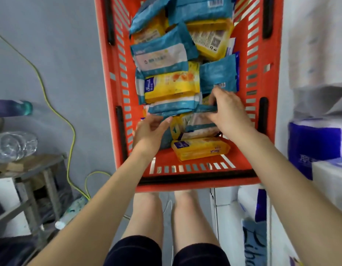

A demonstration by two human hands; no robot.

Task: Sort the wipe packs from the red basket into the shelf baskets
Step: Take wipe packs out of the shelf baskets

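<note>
Low in the red basket [259,73], mid-frame, the right hand [229,114] pinches the upper edge of a blue wipe pack [200,124] lying crosswise. The left hand [150,131] hovers just left, fingers loose, holding nothing.

The place is looking like a small shop or its stockroom. A red plastic shopping basket [185,188] is sitting at the centre, and many blue and yellow wipe packs [172,87], the same designs repeating, are lying heaped in it. At 3 o'clock, wrapped blue-and-white bundles of paper rolls [315,141] are standing stacked. At 9 o'clock, clear plastic bottles [13,144] are lying above a metal stand [41,169], and a yellow-green cable [70,131] is trailing over the grey floor [61,54].
</note>
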